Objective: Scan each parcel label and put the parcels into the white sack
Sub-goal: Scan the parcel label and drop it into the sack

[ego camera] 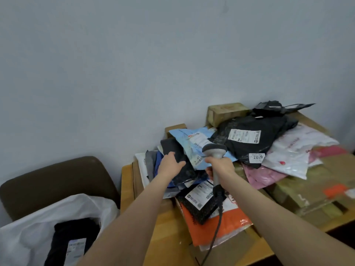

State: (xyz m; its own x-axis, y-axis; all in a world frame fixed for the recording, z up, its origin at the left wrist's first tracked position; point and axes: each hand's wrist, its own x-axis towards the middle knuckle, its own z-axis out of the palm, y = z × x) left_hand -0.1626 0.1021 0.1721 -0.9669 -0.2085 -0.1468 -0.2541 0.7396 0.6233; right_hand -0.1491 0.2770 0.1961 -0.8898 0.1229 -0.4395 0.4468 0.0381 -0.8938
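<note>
Grip of right hand (221,167) clamped on scanner (214,149); left hand (169,165) grip apart, flat on dark parcel (172,145). Pulling it may topple loose pile (244,146) off surface (167,227), missing sack (28,233).

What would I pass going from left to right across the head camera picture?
white sack → left hand → scanner gripped by the right hand → big black parcel → white parcel
</note>
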